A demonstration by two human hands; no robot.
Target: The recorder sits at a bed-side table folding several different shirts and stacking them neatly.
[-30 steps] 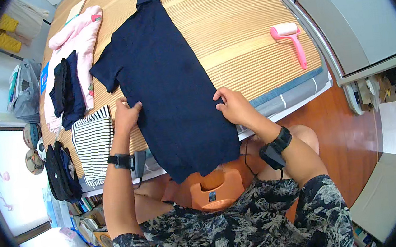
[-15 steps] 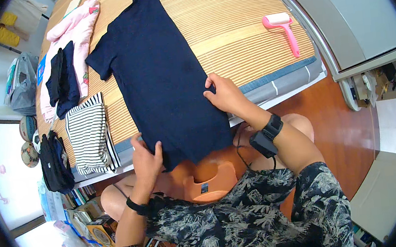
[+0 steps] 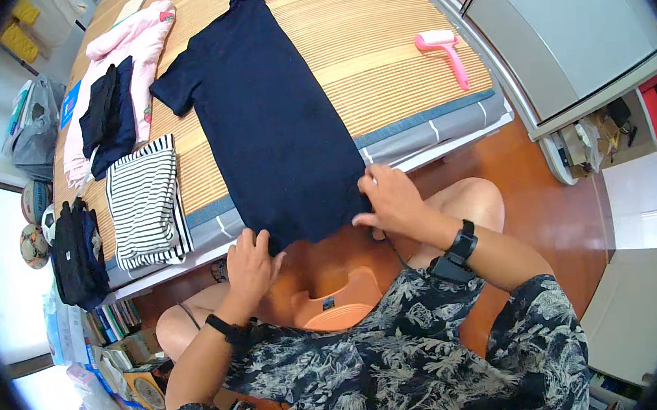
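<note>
A dark navy short-sleeved polo shirt (image 3: 273, 123) lies lengthwise over the slatted mat, collar at the far end. Its hem hangs past the bed's near edge toward me. At the hem's left corner, my left hand (image 3: 251, 269) has its fingers and thumb on either side of the cloth. My right hand (image 3: 395, 201) takes the right corner the same way, fingers curled at the side edge and thumb lower down. One short sleeve sticks out on the left; no sleeve shows on the right.
Left of the shirt lie folded black-and-white striped cloth (image 3: 144, 207), dark folded garments (image 3: 110, 115) and a pink garment (image 3: 131, 46). A pink-handled lint roller (image 3: 453, 58) rests at the right. An orange plastic stool (image 3: 338, 303) stands between my knees.
My right hand has slid down the shirt's right edge to the hem corner. My left hand has shifted slightly along the hem's left corner, and the hem is straighter.
</note>
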